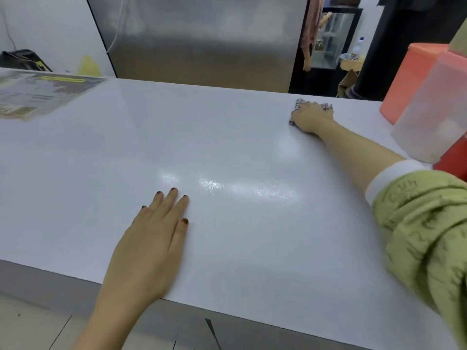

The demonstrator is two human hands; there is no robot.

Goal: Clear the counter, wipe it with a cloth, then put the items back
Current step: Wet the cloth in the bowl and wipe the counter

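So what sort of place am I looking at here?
Likely a shop or café work area, though not certain: a long white counter, a big stainless-steel unit behind it, and a glass-fronted display cabinet further back.

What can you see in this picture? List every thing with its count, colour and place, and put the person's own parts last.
counter: one, white, fills the middle
cloth: one, checked blue and white, far right of the counter, under the right hand
printed sheet: one, grey-green with yellow, far left of the counter
orange box: one, orange, right edge
tub: one, milky white, in front of the orange box
steel panel: one, grey, behind the counter
sleeve: one, green with white cuff, right arm
left hand: one, flat on the counter, near edge
right hand: one, lies on the cloth
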